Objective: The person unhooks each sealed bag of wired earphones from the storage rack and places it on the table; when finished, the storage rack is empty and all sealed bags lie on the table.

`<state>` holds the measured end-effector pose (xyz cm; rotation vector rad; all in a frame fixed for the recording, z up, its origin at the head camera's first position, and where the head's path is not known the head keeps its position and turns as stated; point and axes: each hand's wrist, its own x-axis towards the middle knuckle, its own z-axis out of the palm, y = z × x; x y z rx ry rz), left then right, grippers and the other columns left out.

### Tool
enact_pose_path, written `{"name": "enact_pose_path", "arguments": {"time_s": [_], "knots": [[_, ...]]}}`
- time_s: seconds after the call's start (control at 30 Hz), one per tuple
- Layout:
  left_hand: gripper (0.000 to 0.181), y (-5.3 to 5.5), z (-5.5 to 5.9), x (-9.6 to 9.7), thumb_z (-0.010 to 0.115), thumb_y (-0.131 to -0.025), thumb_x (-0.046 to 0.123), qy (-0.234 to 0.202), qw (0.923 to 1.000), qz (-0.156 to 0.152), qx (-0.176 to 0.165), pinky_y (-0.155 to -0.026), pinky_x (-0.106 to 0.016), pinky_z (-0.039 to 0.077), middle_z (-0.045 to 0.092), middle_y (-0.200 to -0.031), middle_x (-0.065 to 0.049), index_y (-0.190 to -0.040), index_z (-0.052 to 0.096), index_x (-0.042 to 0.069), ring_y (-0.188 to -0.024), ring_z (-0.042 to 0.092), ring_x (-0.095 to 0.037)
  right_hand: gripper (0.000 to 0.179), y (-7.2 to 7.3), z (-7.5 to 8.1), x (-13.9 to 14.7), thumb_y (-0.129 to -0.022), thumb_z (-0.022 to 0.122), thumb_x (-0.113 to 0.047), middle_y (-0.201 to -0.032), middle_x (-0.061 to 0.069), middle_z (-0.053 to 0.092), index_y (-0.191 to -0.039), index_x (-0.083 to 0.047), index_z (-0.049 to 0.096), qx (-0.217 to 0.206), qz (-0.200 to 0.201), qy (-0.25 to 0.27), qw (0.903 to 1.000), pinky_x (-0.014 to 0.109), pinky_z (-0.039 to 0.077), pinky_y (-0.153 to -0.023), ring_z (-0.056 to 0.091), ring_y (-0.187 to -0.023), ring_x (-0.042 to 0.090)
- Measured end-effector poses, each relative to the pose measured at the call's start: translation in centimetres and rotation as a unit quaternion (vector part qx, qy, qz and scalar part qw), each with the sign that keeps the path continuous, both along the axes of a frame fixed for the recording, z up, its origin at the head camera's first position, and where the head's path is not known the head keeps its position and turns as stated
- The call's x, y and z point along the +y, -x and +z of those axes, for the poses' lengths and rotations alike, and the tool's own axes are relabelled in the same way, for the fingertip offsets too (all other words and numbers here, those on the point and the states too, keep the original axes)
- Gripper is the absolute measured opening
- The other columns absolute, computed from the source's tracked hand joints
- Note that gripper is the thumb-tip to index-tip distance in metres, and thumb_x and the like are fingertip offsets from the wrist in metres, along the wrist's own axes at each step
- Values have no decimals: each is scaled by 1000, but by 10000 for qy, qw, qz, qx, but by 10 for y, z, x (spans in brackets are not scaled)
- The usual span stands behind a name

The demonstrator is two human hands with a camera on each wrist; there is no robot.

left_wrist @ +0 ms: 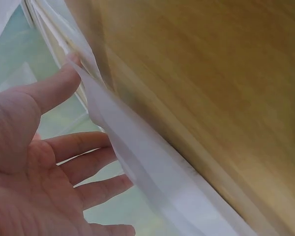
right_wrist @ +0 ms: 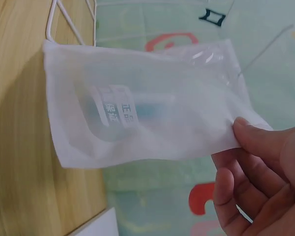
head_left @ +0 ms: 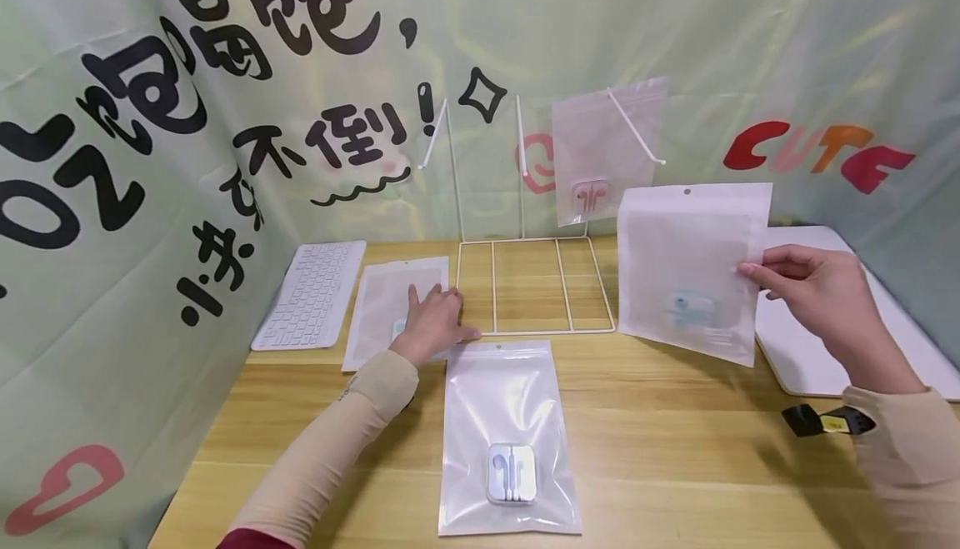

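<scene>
My right hand [head_left: 817, 295] pinches the side edge of a white zip bag [head_left: 682, 241] between thumb and fingers, holding it upright above the table. A pale blue item shows through it, and the right wrist view shows white printing on the bag [right_wrist: 152, 128]. Over at the left, my left hand [head_left: 435, 324] reaches across a second white bag [head_left: 375, 307], fingers spread at its right edge. Its thumb [left_wrist: 64, 81] meets the bag's edge in the left wrist view. Between the hands, nearer me, lies a clear-fronted bag [head_left: 498, 399] with boxed earphones [head_left: 512, 473].
A white wire rack [head_left: 555, 332] with prongs stands at the back; a pinkish bag [head_left: 600, 137] with earphones hangs from its right prong. A white keyboard [head_left: 311, 291] lies far left, a flat white panel [head_left: 810, 357] at right. A printed cloth [head_left: 675, 16] encloses the table.
</scene>
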<state>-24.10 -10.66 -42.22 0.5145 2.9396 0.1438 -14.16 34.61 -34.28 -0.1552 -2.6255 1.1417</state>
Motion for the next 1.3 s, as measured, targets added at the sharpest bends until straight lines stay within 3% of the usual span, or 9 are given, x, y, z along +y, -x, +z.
{"name": "enact_pose_path", "arguments": {"time_s": [0.2,0.57,0.7,0.9,1.13,1.3], "knots": [[72,2,3,-1,73,-83,55,83,9999,42,62,-111,-67,4,46,-148,-8,-134,60,6,-142,30,-34,55,18,-7,15,-91,69,-43,-81,-12,69,-117,5,65,-571,88,141,9982,21,50,-62,60,-71,11],[71,1,2,1,73,-84,55,57,10000,-3,3,-111,-67,4,46,-148,-9,-133,60,5,-142,30,-35,53,50,-35,38,-97,63,-37,-95,17,68,-122,9,56,-1552,405,-241,9868,31,55,-66,62,-88,34],[67,1,2,1,74,-84,54,40,10000,-23,43,-110,-67,4,48,-147,-8,-129,63,6,-141,31,-35,51,63,-40,39,-98,64,-29,-101,26,64,-125,13,51,-1738,479,-299,9832,34,56,-68,60,-87,34],[60,0,1,1,76,-83,52,-34,9999,-53,105,-110,-68,4,54,-141,-6,-121,67,7,-140,34,-35,64,79,-52,37,-94,69,-21,-114,36,53,-133,21,40,-2015,515,-238,9778,39,58,-72,60,-86,34],[54,0,0,2,77,-82,51,11,9998,-84,176,-110,-68,6,56,-139,-5,-115,69,9,-139,35,-35,54,94,-64,32,-93,68,-14,-96,27,61,-129,20,46,-2018,552,-546,9764,33,53,-60,59,-72,25],[54,0,-1,2,77,-83,51,47,9997,-96,226,-109,-69,7,57,-136,-4,-115,69,8,-139,36,-35,52,99,-65,28,-92,67,-12,-97,32,62,-124,23,47,-1901,607,-1055,9742,39,52,-62,62,-67,23]]}}
